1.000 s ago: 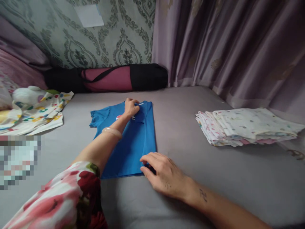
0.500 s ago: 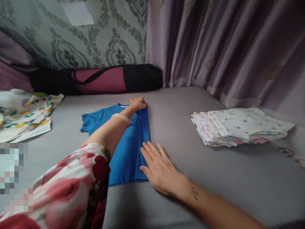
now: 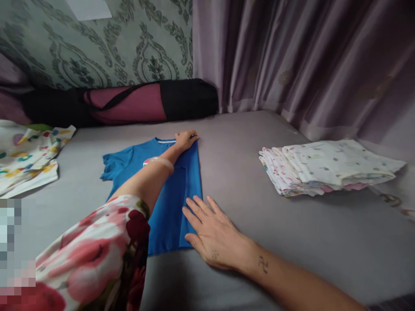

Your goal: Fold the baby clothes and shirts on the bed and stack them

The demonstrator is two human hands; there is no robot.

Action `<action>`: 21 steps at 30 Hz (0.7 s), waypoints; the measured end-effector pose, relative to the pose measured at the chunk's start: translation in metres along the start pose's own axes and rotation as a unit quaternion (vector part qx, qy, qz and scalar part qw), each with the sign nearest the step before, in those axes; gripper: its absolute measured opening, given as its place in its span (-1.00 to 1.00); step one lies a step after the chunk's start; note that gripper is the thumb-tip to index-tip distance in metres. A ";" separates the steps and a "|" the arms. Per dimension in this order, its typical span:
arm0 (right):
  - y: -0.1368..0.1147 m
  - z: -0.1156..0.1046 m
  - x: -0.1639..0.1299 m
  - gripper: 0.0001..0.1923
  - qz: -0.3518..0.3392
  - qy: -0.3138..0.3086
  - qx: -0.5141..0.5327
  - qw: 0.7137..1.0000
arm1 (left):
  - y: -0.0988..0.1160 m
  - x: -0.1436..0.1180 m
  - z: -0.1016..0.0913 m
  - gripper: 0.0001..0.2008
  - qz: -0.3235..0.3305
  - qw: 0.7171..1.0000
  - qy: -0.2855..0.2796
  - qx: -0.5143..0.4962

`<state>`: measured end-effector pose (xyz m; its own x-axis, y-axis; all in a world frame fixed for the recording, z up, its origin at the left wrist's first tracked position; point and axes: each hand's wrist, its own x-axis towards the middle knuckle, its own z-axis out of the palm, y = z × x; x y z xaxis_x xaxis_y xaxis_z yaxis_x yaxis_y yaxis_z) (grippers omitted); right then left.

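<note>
A blue T-shirt (image 3: 165,216) lies flat on the bed, its right side folded inward and its left sleeve spread out. At the shirt's far right shoulder, beside the collar, my left hand (image 3: 187,139) has its fingers curled in a pinch on the cloth. My left forearm, with a pale bangle (image 3: 162,163) and a floral sleeve (image 3: 97,255), crosses the shirt and hides part of it. My right hand (image 3: 210,231) rests flat, fingers spread, over the near part of the folded right edge.
A stack of folded white printed cloths (image 3: 330,166) sits on the grey bed sheet (image 3: 240,168) to the right. Colourful printed white clothing (image 3: 35,155) lies at left. A long black and maroon bag (image 3: 129,103) lines the wall, beside a purple curtain (image 3: 259,56).
The view has shifted slightly, so the bag and clothes sit a little further left. A round badge on the shirt's chest now shows by the bangle. Both hands stay at the shirt's right edge.
</note>
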<state>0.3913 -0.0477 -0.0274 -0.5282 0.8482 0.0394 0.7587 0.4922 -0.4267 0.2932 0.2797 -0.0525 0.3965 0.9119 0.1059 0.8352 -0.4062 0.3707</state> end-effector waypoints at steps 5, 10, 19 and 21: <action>-0.004 -0.001 -0.003 -0.37 -0.022 -0.040 0.025 0.999 | 0.007 -0.007 -0.001 -0.68 0.028 0.992 0.063 0.103; -0.013 -0.011 -0.008 -0.37 -0.061 -0.080 0.092 0.991 | 0.025 -0.026 -0.016 -0.66 0.025 0.980 0.110 0.164; 0.005 -0.018 0.012 -0.52 -0.027 0.093 0.217 0.971 | 0.018 -0.141 -0.065 -0.66 0.180 0.979 0.046 0.081; 0.021 -0.013 0.022 -0.49 0.025 0.127 0.156 0.979 | 0.014 -0.182 -0.070 -0.70 0.232 0.972 0.010 0.036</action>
<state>0.4006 -0.0166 -0.0232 -0.3503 0.9109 0.2180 0.6075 0.3981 -0.6874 0.2058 0.1125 -0.0016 0.7297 0.6310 0.2633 0.5937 -0.7758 0.2138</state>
